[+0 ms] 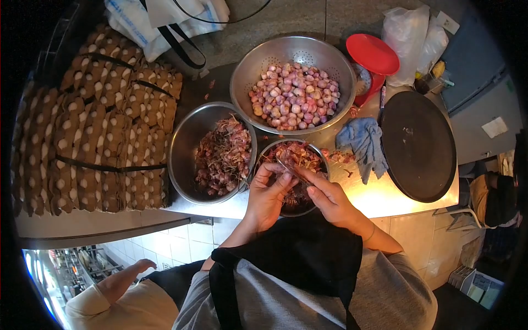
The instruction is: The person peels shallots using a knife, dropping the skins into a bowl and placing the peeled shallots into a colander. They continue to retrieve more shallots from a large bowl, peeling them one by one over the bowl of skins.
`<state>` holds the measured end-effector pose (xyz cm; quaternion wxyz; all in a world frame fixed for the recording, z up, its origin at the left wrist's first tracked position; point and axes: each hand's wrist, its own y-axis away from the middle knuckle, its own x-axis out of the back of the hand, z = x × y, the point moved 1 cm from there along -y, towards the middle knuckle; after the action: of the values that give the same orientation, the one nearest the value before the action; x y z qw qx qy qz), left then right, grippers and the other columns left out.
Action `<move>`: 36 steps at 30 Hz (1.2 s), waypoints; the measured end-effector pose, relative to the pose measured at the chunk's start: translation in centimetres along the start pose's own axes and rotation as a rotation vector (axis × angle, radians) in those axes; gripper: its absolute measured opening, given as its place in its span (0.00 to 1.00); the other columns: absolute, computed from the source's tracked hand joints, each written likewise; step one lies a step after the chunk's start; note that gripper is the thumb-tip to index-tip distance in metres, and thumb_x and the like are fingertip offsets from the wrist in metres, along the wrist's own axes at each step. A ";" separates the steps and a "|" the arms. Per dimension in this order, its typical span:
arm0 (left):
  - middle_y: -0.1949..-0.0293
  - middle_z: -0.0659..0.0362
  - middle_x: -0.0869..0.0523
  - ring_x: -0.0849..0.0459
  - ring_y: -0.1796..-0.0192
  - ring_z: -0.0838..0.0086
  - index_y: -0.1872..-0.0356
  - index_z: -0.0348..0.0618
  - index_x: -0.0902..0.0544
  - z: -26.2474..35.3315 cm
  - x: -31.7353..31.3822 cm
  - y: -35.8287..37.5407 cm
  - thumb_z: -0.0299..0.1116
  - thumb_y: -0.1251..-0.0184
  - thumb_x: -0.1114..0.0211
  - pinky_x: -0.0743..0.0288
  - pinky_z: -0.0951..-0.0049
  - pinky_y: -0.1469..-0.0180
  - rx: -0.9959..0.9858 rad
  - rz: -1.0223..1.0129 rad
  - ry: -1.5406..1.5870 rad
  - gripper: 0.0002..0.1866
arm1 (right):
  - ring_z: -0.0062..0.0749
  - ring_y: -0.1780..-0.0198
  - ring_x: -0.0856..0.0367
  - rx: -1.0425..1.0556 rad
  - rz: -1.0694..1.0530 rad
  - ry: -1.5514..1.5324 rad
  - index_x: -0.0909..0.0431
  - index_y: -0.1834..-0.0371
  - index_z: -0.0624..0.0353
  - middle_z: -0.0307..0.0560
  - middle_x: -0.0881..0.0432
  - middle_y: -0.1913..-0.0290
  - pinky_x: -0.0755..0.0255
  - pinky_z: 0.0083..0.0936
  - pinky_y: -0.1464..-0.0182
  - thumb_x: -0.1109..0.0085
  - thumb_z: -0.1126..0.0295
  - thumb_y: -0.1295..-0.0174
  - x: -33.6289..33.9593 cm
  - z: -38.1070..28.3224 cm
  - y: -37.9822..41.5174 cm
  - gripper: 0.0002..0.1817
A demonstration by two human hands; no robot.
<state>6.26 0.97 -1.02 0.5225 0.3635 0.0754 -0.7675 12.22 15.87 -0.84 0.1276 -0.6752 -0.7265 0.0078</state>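
Both hands meet over a small metal bowl filled with reddish shallot skins. My left hand is closed with thumb and fingers pinched together; what it holds is too small to make out. My right hand is closed around a thin, blade-like small knife, its tip near my left fingers. To the left, a metal bowl holds unpeeled shallots with dry roots and skins. Behind, a large metal colander contains many peeled shallots.
Stacked egg trays tied with black straps fill the left. A blue cloth, a dark round tray, a red lid and plastic bags are on the right. Another person's arm shows at lower left.
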 end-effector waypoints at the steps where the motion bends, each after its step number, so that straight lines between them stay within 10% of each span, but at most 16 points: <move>1: 0.61 0.63 0.23 0.24 0.56 0.76 0.63 0.44 0.28 0.0 0.0 0.0 0.21 0.41 0.42 0.30 0.72 0.50 -0.006 0.002 0.003 0.07 | 0.36 0.44 0.28 0.012 0.007 -0.013 0.38 0.39 0.58 0.52 0.29 0.44 0.35 0.23 0.45 0.56 0.70 0.36 -0.1 0.0 0.0 0.21; 28: 0.58 0.60 0.23 0.23 0.54 0.74 0.56 0.43 0.27 0.5 0.1 0.2 0.24 0.38 0.45 0.28 0.71 0.49 0.063 -0.097 0.009 0.09 | 0.32 0.39 0.35 -0.079 0.030 -0.185 0.40 0.38 0.60 0.52 0.31 0.42 0.44 0.22 0.40 0.57 0.69 0.35 0.8 0.4 0.0 0.22; 36: 0.59 0.62 0.21 0.23 0.56 0.77 0.56 0.41 0.25 0.2 0.3 0.2 0.24 0.40 0.42 0.29 0.75 0.52 -0.028 -0.046 -0.107 0.11 | 0.47 0.52 0.24 0.042 -0.017 0.181 0.39 0.38 0.52 0.52 0.29 0.45 0.29 0.28 0.55 0.54 0.67 0.37 0.6 -1.1 -0.2 0.22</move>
<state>6.26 0.57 -1.05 0.5132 0.3128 0.0667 -0.7964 12.26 16.24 0.38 0.2067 -0.6642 -0.7173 -0.0392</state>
